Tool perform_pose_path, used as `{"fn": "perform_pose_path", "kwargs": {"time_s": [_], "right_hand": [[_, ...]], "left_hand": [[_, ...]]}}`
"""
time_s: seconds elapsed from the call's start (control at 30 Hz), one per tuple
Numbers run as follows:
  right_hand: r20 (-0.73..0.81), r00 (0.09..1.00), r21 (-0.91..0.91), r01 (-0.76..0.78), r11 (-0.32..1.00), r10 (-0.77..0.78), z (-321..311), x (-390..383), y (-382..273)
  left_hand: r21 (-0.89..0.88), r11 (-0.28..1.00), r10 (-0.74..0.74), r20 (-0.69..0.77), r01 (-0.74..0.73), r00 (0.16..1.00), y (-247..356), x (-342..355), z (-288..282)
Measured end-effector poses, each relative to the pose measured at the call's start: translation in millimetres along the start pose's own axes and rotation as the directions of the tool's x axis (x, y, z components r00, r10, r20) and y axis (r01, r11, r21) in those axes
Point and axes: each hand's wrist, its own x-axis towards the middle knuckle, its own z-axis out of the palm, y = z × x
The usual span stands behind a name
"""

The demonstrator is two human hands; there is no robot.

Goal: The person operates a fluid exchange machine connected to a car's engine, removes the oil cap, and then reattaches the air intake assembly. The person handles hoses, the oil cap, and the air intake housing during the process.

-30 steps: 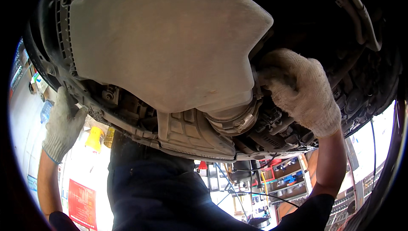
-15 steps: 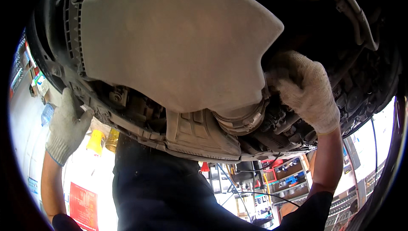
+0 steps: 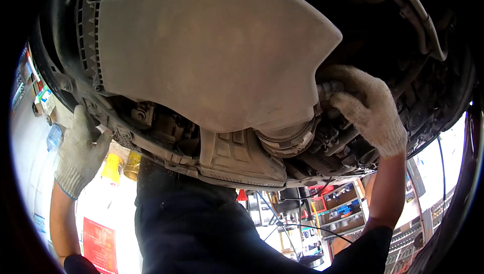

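A large dusty grey plastic cover, like an air box (image 3: 217,47), spans the upper middle of the engine bay. My right hand (image 3: 370,107), in a knitted glove, curls at the cover's right side. Its thumb and fingers close round a short pale hose fitting (image 3: 329,91); the fingertips are partly hidden behind it. Below that, a round duct with a clamp (image 3: 290,143) joins the cover's underside. My left hand (image 3: 80,150), gloved too, rests against the black front edge of the car (image 3: 93,106), its thumb spread away from the fingers.
A ribbed intake duct (image 3: 242,158) runs below the cover. Metal pipes (image 3: 421,16) and dark engine parts lie to the right. Behind me are a yellow container (image 3: 112,168), a red printed sheet (image 3: 99,246), and shelves with small parts (image 3: 345,206). A cable hangs at the right.
My right hand has shifted slightly, its thumb now lower and further from the fingers, so the hose fitting shows between them. The left hand stays in place. The view has shifted a little.
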Motion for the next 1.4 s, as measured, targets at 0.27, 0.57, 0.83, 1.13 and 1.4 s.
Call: {"fn": "perform_pose_path", "kwargs": {"time_s": [0.27, 0.57, 0.83, 1.13, 1.4], "right_hand": [[-0.522, 0.842, 0.293, 0.026, 0.956, 0.137, 46, -81, 8], [-0.140, 0.888, 0.390, -0.358, 0.848, 0.439, 243, -215, 27], [-0.351, 0.862, -0.035, -0.403, 0.915, 0.366, 303, -208, 26], [-0.443, 0.825, -0.073, -0.423, 0.903, 0.351, 317, -218, 24], [-0.574, 0.702, 0.053, -0.481, 0.875, 0.421, 332, -211, 8]], "left_hand": [[-0.010, 0.996, 0.092, -0.013, -0.092, 0.996, -12, 2, 4], [0.158, 0.986, 0.056, 0.040, -0.062, 0.998, -11, 7, 1], [0.117, 0.992, 0.037, 0.080, -0.046, 0.996, -7, 12, -1], [0.182, 0.965, 0.187, 0.028, -0.189, 0.982, -14, 6, 0], [0.139, 0.978, 0.141, 0.120, -0.157, 0.983, -5, -2, -7]]}}
